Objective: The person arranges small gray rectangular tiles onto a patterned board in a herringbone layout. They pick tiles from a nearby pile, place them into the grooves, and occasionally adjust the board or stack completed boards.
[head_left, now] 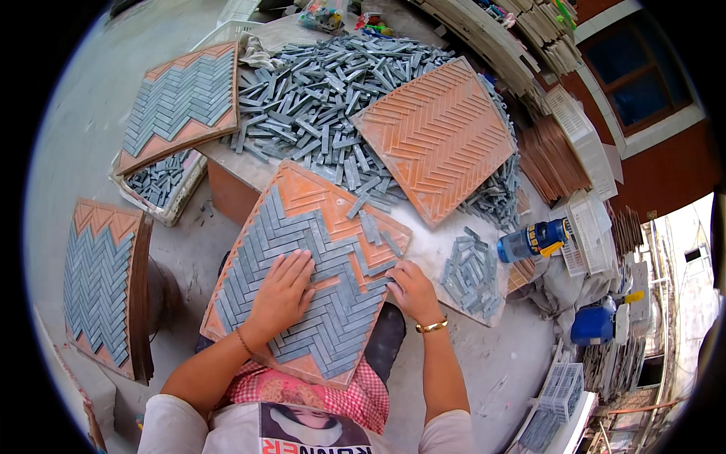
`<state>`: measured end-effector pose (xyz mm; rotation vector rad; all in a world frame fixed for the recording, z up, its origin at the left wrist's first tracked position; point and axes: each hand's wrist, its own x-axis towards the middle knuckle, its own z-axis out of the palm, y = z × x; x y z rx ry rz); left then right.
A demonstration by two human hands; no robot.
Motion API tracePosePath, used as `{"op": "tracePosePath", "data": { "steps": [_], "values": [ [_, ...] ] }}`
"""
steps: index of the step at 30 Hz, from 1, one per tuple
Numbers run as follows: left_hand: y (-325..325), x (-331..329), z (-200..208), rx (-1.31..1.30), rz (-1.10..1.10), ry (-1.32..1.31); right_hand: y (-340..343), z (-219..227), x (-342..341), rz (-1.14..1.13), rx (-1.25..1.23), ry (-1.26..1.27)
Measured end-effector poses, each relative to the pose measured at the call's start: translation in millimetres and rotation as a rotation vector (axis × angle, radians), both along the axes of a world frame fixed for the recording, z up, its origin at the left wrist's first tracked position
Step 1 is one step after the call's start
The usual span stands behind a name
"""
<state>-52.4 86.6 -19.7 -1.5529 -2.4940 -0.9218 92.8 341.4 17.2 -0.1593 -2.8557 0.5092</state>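
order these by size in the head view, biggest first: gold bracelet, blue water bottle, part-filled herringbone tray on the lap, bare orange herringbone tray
1. Part-filled herringbone tray
2. Bare orange herringbone tray
3. Blue water bottle
4. Gold bracelet
The first tray seems nearer the camera, so the trays' true sizes may match.

A white T-shirt (234, 439) with loose short sleeves (175, 424) is showing a dark picture print (280, 430) and red and black lettering (280, 448). Red-and-white gingham cloth (370, 408) is meeting a dark trouser leg (386, 340). A broad gold bangle (432, 327) is ringing the right wrist; a thin reddish-brown bracelet (243, 342) is encircling the left.
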Motion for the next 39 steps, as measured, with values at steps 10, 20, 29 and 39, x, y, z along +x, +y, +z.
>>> {"op": "tracePosePath", "data": {
  "steps": [10, 20, 29, 39],
  "values": [
    [-3, 1, 2, 0.057, 0.014, -0.09, -42, 15, -10, 0.026, -0.255, 0.052],
    [-4, -2, 0, 0.162, 0.001, -0.152, -73, -7, -52, 0.161, -0.201, 0.003],
    [-6, 26, 8, -0.183, -0.135, -0.009, -23, 1, -22, -0.209, -0.121, 0.123],
    [-9, 39, 0, -0.264, -0.073, 0.002, -17, 2, -16, -0.159, -0.067, 0.162]
  ]
}}
